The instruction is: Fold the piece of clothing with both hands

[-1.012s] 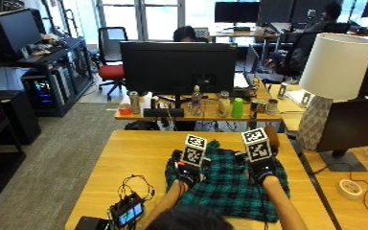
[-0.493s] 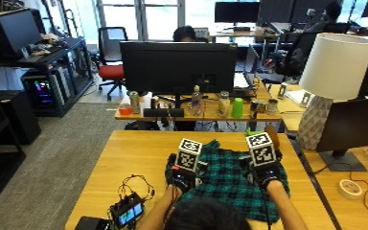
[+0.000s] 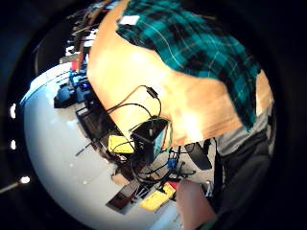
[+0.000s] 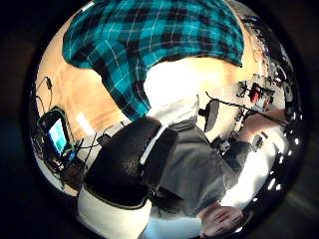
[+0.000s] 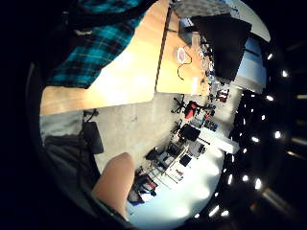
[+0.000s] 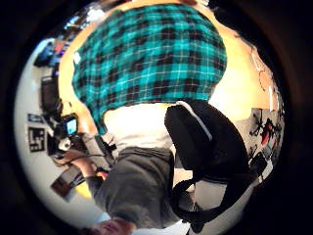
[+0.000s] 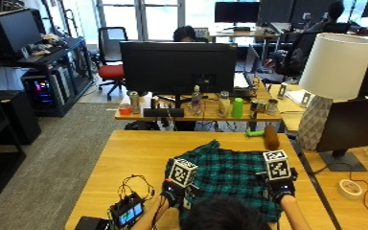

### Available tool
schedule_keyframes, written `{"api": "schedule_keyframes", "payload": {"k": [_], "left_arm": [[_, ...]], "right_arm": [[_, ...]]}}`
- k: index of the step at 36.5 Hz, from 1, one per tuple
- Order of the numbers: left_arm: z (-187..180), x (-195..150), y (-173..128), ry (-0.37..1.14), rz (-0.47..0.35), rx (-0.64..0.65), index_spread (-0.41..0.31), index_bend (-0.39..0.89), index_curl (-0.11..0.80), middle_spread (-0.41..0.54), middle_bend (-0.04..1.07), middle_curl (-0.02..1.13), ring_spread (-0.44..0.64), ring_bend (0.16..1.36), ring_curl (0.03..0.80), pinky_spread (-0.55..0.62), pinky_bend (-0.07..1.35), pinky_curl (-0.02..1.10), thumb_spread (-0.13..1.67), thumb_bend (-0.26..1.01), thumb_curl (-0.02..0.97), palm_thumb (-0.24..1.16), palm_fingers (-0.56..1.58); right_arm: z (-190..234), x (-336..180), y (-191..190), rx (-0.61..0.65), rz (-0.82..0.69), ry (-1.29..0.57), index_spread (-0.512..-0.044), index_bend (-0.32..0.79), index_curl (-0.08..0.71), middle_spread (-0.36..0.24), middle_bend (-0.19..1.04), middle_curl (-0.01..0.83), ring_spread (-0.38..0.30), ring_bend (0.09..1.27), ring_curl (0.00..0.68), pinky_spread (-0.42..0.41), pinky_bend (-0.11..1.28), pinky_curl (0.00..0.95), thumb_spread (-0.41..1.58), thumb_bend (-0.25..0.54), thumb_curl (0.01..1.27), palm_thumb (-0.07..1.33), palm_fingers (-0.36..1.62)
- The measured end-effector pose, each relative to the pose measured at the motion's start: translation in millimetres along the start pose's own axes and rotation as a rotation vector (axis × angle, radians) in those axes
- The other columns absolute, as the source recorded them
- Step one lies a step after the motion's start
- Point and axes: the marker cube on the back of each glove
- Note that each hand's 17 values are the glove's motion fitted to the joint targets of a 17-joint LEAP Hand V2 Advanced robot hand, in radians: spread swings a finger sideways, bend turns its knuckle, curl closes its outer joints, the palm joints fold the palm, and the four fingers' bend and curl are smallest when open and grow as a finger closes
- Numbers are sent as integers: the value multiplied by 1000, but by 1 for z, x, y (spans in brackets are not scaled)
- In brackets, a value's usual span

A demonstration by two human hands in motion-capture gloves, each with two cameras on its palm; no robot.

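We see a teal plaid shirt (image 7: 232,179) spread on the wooden tabletop (image 7: 130,160), left hand (image 7: 173,191) and right hand (image 7: 280,188) at its near corners; whether either grip is closed, we cannot tell.

Teal plaid garment (image 4: 154,45) on wooden table (image 4: 75,94), possibly gloved thumb (image 4: 124,164) nearby

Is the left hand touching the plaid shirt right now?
Cannot tell. In the outside view the left hand sits at the edge of the plaid shirt, but its marker cube hides the contact; the palm views show only the shirt on the table.
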Motion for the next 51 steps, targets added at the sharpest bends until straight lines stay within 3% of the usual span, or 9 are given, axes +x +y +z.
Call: {"api": "schedule_keyframes", "payload": {"k": [14,20,23,30,32,35,37,46,51], "left_arm": [[67,2,-39,8,62,-110,32,69,153,231,198,278,329,725,302,388,664,392,956,-18,266,103,14],[78,10,-57,-81,35,-30,26,70,132,194,208,295,248,751,305,224,748,406,964,-1,282,172,128],[74,13,-64,-150,19,84,23,68,129,138,192,295,150,773,309,35,831,415,997,15,291,235,362],[61,10,-79,-283,-53,353,-100,218,216,-64,194,326,-107,674,298,-261,807,388,1135,124,334,471,864],[58,6,-83,-286,-70,421,-146,250,242,-127,268,353,-192,620,290,-326,790,383,1159,157,352,545,1086],[51,3,-80,-261,-89,477,-173,216,265,-163,226,364,-233,583,307,-366,763,388,1175,150,354,563,1044],[44,3,-75,-245,-102,501,-203,191,277,-211,344,421,-283,575,324,-402,771,402,1195,170,365,611,1246],[36,-1,-74,-262,-114,511,-247,171,326,-287,386,474,-346,556,359,-451,757,412,1248,168,377,673,1258],[37,-5,-76,-244,-112,520,-258,167,346,-305,381,485,-354,547,370,-462,753,416,1265,153,378,683,1252]], "right_arm": [[44,10,-18,-100,7,-29,-350,116,201,-47,196,372,-35,499,356,125,492,357,1273,-11,213,499,470],[57,6,-22,-126,-12,-31,-350,117,206,-47,193,375,-35,496,358,125,483,356,1273,-12,214,504,479],[62,3,-24,-131,-24,-32,-348,114,208,-47,196,376,-35,496,358,125,479,356,1276,-11,215,507,483],[73,-5,-24,-142,-75,-46,-346,114,212,-47,193,378,-35,492,360,126,474,357,1280,-14,214,506,485],[79,-8,-25,-146,-106,-56,-347,107,210,-47,191,378,-35,496,361,126,474,357,1282,-14,213,505,479],[93,-16,-30,-163,-164,-69,-346,111,211,-47,194,379,-35,493,361,126,474,358,1283,-13,213,504,484],[106,-23,-36,-161,-188,-61,-346,92,205,-52,194,380,-35,501,364,126,479,359,1282,-12,214,507,472],[150,-44,-57,-203,-171,38,-322,144,218,-67,209,387,-60,517,362,101,436,343,1246,81,288,741,570],[148,-46,-58,-95,-142,23,-300,142,233,-86,216,396,-93,536,369,65,401,336,1208,108,330,846,652]]}}
